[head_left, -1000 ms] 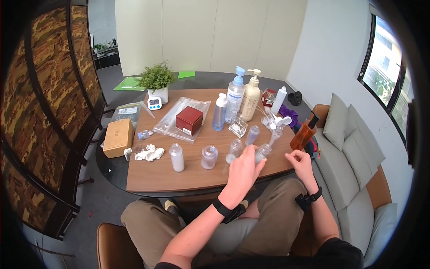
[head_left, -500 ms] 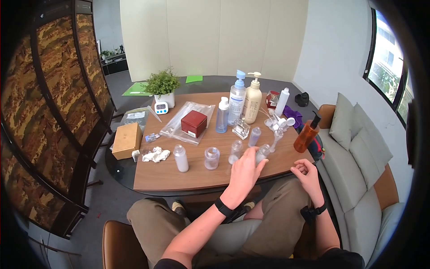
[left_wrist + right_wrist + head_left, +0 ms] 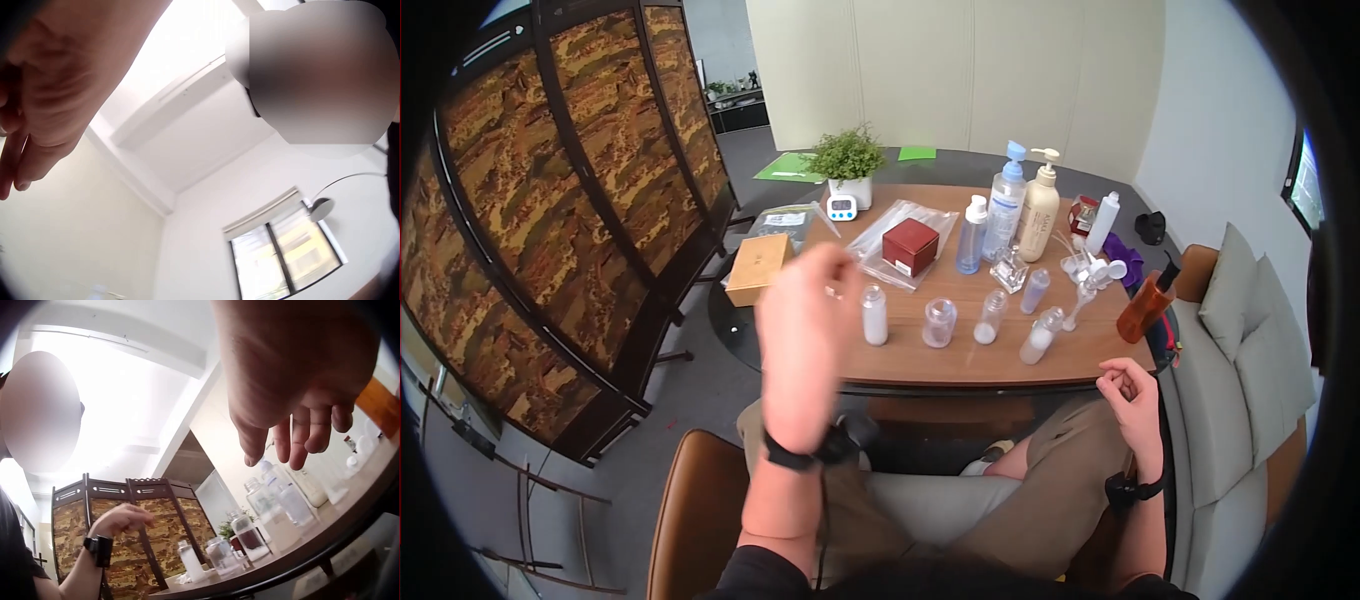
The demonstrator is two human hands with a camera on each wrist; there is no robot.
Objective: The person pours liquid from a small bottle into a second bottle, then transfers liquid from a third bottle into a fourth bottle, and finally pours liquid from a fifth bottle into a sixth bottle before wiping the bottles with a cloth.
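My left hand (image 3: 805,320) is raised over the left front of the table, blurred, with its fingers bent and nothing visible in them. It overlaps the cardboard box (image 3: 760,268) in the head view. My right hand (image 3: 1132,398) hangs by the table's right front edge, fingers loosely curled and holding nothing. Nearest to it stands a small uncapped bottle with white contents (image 3: 1040,338). To its left are another uncapped bottle (image 3: 990,320), a wide-mouthed clear jar (image 3: 939,323) and a bottle of white liquid (image 3: 874,318). Behind is a slim lavender bottle (image 3: 1035,291).
Tall pump bottles (image 3: 1004,215) stand at the back beside a perfume bottle (image 3: 1009,269). A dark red box (image 3: 910,246) lies on a plastic bag (image 3: 878,238). An amber bottle (image 3: 1145,308) is at the right edge. A potted plant (image 3: 850,165) and timer (image 3: 841,208) stand back left.
My left hand has let go of the front right bottle and moved up and left. My right hand stays by the table edge. The head view has turned left.
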